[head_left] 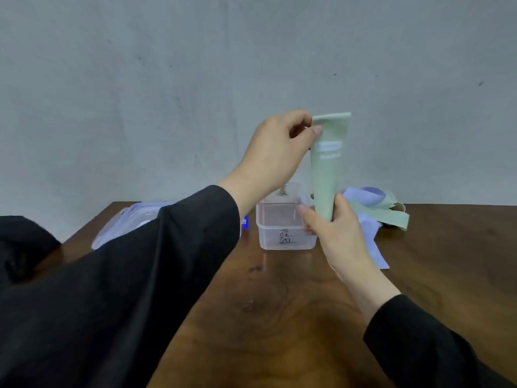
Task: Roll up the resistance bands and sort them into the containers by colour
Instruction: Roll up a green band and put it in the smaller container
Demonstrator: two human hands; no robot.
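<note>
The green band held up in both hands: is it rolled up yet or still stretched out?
Stretched out, not rolled. The green band hangs flat and upright between the left hand pinching its top and the right hand gripping its bottom.

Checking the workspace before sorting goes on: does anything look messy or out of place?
Only the loose bands: green and lilac resistance bands lie crumpled in a heap at the table's far edge, unrolled. The clear container stands upright. Both hands, left hand and right hand, hold a green band upright, unrolled.
</note>
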